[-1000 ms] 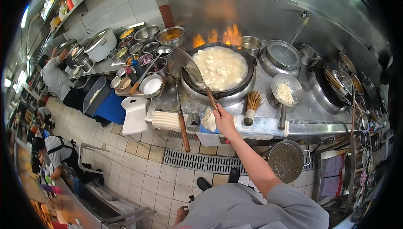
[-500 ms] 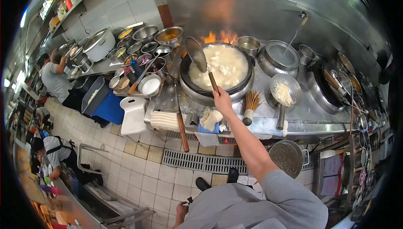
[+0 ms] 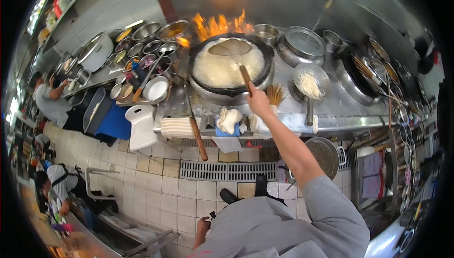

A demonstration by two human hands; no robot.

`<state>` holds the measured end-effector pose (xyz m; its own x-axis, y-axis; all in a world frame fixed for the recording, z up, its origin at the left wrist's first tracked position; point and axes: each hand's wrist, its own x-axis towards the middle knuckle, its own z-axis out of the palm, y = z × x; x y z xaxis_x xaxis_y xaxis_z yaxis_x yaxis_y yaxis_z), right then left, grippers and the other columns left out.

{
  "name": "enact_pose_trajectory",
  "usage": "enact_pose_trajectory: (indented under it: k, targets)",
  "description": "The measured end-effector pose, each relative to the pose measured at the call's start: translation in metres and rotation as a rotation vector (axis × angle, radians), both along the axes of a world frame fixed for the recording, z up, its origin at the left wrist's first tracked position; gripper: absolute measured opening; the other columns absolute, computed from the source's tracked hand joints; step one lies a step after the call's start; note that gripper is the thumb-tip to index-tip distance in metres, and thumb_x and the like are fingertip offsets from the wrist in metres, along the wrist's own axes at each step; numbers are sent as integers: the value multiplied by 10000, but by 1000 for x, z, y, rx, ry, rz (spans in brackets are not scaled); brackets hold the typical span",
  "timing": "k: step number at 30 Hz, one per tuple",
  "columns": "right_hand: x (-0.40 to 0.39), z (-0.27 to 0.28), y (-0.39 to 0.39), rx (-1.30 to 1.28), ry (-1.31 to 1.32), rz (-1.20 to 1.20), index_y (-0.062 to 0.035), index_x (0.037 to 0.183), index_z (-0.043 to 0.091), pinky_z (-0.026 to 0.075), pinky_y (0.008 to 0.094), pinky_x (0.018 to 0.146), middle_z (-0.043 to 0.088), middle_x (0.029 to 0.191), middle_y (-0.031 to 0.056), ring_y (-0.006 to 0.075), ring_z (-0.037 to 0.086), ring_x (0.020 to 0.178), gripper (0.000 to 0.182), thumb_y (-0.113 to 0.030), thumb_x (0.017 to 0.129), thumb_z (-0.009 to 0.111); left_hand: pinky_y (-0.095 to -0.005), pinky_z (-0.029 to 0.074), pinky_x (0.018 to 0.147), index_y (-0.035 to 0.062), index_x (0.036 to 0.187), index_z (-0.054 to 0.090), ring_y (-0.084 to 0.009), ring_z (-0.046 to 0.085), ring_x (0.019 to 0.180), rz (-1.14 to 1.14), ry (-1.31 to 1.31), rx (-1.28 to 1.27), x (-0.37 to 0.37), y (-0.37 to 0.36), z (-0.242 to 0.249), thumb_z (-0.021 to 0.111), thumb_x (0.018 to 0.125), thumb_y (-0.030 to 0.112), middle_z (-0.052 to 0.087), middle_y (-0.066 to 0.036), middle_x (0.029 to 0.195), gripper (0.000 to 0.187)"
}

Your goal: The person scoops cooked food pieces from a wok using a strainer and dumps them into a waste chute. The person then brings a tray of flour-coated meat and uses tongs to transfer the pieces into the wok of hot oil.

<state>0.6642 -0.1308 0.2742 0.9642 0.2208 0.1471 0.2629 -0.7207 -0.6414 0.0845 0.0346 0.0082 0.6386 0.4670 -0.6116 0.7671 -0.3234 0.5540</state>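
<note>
My right hand (image 3: 259, 102) is closed around the wooden handle of a round skimmer (image 3: 230, 47). The skimmer's head lies at the far side of a large black wok (image 3: 193, 73), over pale, foaming liquid (image 3: 220, 69); white pieces show near the handle. Flames (image 3: 220, 25) rise behind the wok. Low beside my grey-clad body hangs my left hand (image 3: 203, 226), its fingers curled close to a small dark thing I cannot make out. A bamboo brush (image 3: 274, 95) stands right of the wok, partly behind my right hand.
A perforated ladle (image 3: 309, 85) with pale bits lies to the right, near a lidded pot (image 3: 305, 43). Bowls of ingredients (image 3: 156, 88) crowd the left. A long wooden-handled tool (image 3: 197, 137) juts over the counter edge. Co-workers (image 3: 52, 99) stand at left.
The skimmer has gone from tilted up at the wok's left side to flat over the liquid. White lumps show less among the foam, and the flames are taller. My view has shifted slightly.
</note>
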Motion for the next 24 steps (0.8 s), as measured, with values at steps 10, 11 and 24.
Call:
enact_pose_trajectory:
  k: [10, 11, 24]
  targets:
    - [-48, -48, -13, 101, -17, -83, -34, 1320, 444, 471, 505, 745, 617, 897, 263, 444, 598, 841, 575, -145, 793, 646, -287, 475, 466, -6, 1113, 621, -165, 594, 503, -55, 67, -109, 11, 37, 39, 573, 696, 8, 655, -136, 685, 420]
    - [-53, -50, -13, 113, -29, -98, -32, 1325, 436, 472, 502, 744, 611, 903, 262, 444, 596, 843, 582, -144, 793, 646, -288, 476, 467, -6, 1113, 620, -165, 592, 499, -96, 85, -101, 8, 41, 37, 579, 691, 7, 653, -134, 677, 424]
    - [-84, -47, -14, 181, -201, -120, 35, 1365, 355, 480, 471, 751, 531, 1030, 248, 435, 575, 901, 651, -101, 794, 637, -302, 507, 500, 41, 1092, 644, -183, 627, 525, -192, 164, 22, 34, 63, 48, 609, 692, 67, 652, -122, 647, 402]
